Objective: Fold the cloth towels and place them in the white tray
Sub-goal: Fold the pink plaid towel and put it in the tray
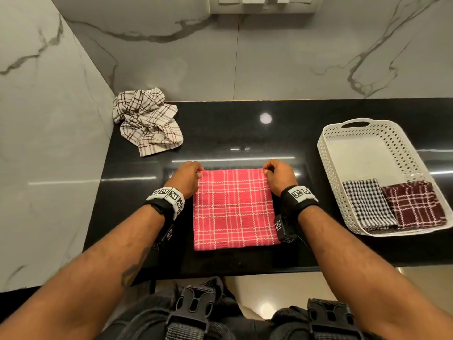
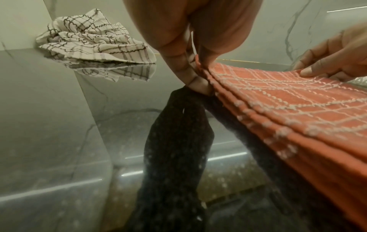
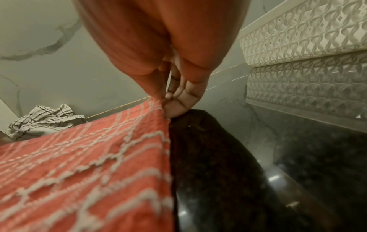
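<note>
Left hand and right hand each pinching far corners of folded pink plaid towel on black worktop; white tray off right.

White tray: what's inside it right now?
Two folded towels lie side by side at the near end of the white tray: a black-and-white checked towel and a maroon plaid towel. The tray floor beneath them is covered.

Two bare forearms reach forward over the black polished stone bench, each wrist wearing a black strap with a white marker block. The left hand pinches the far left corner of a folded pink plaid cloth towel; the right hand pinches its far right corner, fingers curled.
</note>
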